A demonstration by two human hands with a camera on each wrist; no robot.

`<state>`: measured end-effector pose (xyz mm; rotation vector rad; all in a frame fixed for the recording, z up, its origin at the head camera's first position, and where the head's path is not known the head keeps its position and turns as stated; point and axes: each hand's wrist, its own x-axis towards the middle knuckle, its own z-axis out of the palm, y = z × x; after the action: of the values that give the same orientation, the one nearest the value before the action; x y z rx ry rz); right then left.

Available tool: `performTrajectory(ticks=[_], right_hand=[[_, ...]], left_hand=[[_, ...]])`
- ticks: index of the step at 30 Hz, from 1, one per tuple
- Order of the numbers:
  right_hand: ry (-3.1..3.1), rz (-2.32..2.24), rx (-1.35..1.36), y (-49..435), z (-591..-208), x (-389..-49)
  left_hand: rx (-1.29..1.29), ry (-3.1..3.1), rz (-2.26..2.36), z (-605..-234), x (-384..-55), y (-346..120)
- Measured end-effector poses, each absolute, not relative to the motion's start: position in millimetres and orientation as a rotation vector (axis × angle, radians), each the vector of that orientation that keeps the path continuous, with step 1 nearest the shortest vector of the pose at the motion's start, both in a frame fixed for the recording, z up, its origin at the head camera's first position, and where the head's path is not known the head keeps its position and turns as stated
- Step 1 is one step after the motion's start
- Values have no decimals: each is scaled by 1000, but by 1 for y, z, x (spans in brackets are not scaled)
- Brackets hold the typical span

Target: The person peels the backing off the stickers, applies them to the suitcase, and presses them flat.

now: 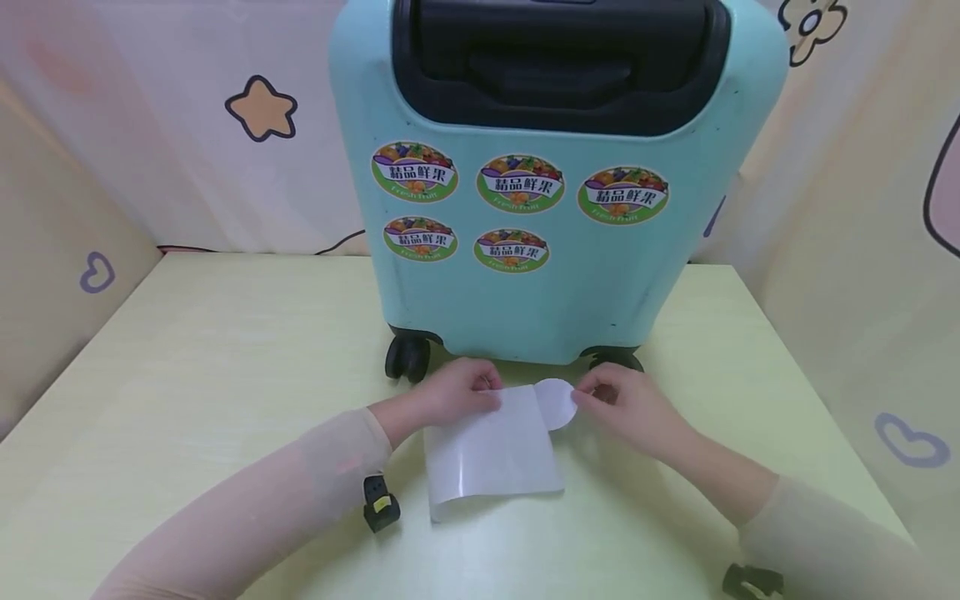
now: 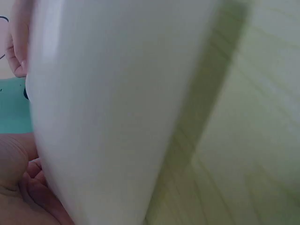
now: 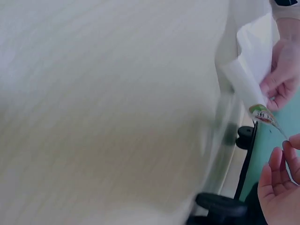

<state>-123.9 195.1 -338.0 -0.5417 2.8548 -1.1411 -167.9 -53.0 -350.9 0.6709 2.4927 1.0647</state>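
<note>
On the table in front of a light-blue suitcase (image 1: 577,292), my left hand (image 1: 459,392) holds a white sticker sheet (image 1: 495,458) by its upper edge, thumb on top. The sheet's lower edge curls up slightly. At its upper right corner an oval sticker (image 1: 555,404) sticks out, pale side up, and my right hand (image 1: 628,408) pinches its outer edge between thumb and finger. The right wrist view shows the sticker's printed fruit side (image 3: 263,114), its near end still against the sheet. In the left wrist view the sheet (image 2: 108,103) hides most of the scene.
Several oval fruit stickers (image 1: 521,183) are on the suitcase front in two rows, three above and two below. Black wheels (image 1: 407,357) stand on the pale table (image 1: 225,350) just behind my hands. Patterned curtains (image 1: 847,250) enclose the sides and back.
</note>
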Motion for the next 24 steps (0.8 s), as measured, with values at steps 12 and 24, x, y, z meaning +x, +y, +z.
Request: performTrajectory(ticks=[12, 24], right_hand=[[2979, -1161, -409, 209, -315, -122], [3189, -1325, -920, 181, -303, -117]], left_hand=[[788, 2782, 695, -349, -169, -43], [999, 2669, 1611, -303, -120, -16]])
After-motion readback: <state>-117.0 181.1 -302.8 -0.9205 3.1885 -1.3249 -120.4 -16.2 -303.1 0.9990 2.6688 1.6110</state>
